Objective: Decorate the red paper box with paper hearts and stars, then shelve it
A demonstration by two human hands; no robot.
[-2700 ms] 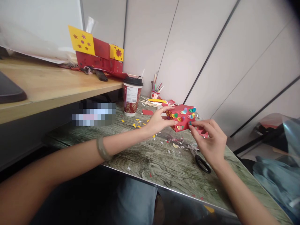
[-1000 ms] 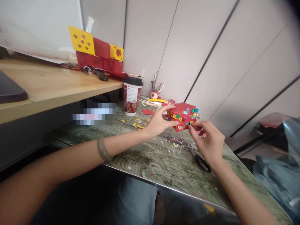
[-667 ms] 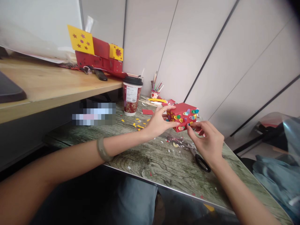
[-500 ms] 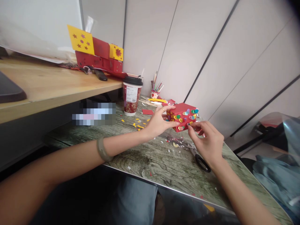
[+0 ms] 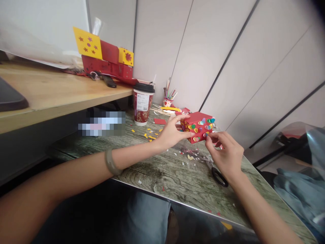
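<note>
My left hand (image 5: 175,130) grips a red paper box (image 5: 199,118) by its left side, thumb low on the front and fingers over the top edge. Rows of small, folded, coloured paper pieces (image 5: 196,130) stick out from the front face, and yellow shapes cover the left face. At the lower right corner of that front, my right hand (image 5: 225,150) has its thumb and forefinger pinched at a small paper piece (image 5: 205,135). The fingertips partly hide it. Scissors (image 5: 219,177) with black handles lie on the table below my right hand.
Paper scraps (image 5: 190,157) litter the wood-grain table (image 5: 157,169). A lidded paper cup (image 5: 142,105) stands beside the wooden shelf (image 5: 63,91), which bears red and yellow paper boxes (image 5: 109,52). A decorated pen holder (image 5: 167,101) is at the back, near a red paper piece (image 5: 159,121).
My right hand has shifted slightly to the right, uncovering more of the small paper piece at the box's lower right corner. My left hand and the box stay nearly still.
</note>
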